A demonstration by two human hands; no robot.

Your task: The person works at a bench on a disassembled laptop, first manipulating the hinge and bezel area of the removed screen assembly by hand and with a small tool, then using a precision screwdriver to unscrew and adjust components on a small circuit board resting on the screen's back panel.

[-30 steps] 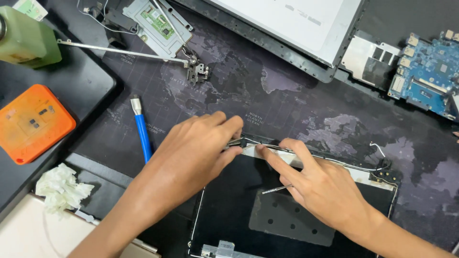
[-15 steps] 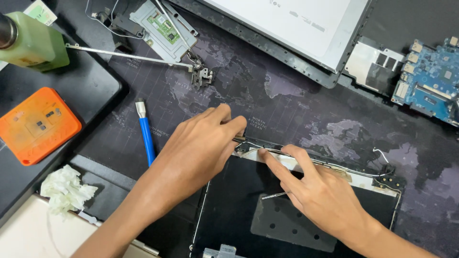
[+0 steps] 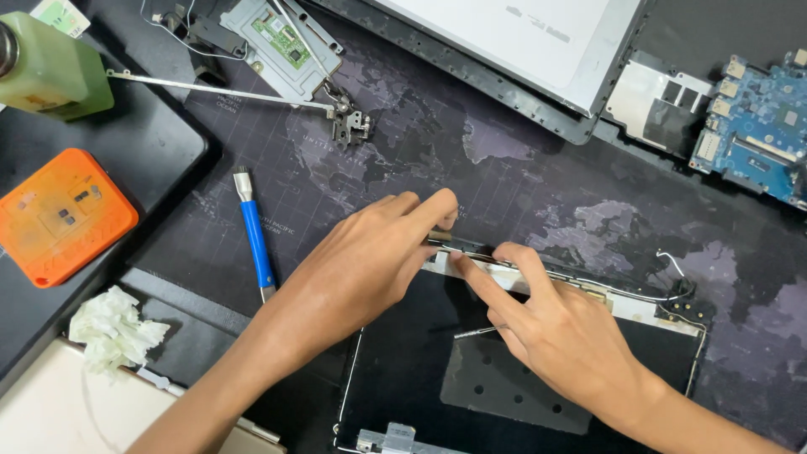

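Note:
A dark laptop screen lid (image 3: 403,370) lies open-side up on the mat in front of me. My left hand (image 3: 361,265) pinches a small dark part at the lid's top left corner between thumb and forefinger. My right hand (image 3: 555,336) rests on the lid, its forefinger pressed on the pale strip (image 3: 622,303) along the top edge, right beside the left fingertips. A thin cable (image 3: 639,292) runs along that edge to a hinge bracket (image 3: 689,311) at the right corner. A small metal pin (image 3: 475,332) lies on the lid under my right hand.
A blue-handled screwdriver (image 3: 256,240) lies left of my hands. An orange square case (image 3: 59,214) and a green bottle (image 3: 50,71) sit at far left, crumpled tissue (image 3: 113,328) below. A loose hinge arm (image 3: 252,97), touchpad board (image 3: 282,38), white laptop shell (image 3: 538,42) and blue circuit board (image 3: 756,126) lie beyond.
Both hands stay at the lid's top left corner. The left fingers have closed slightly tighter on the small part; the right forefinger has slid a little left toward them.

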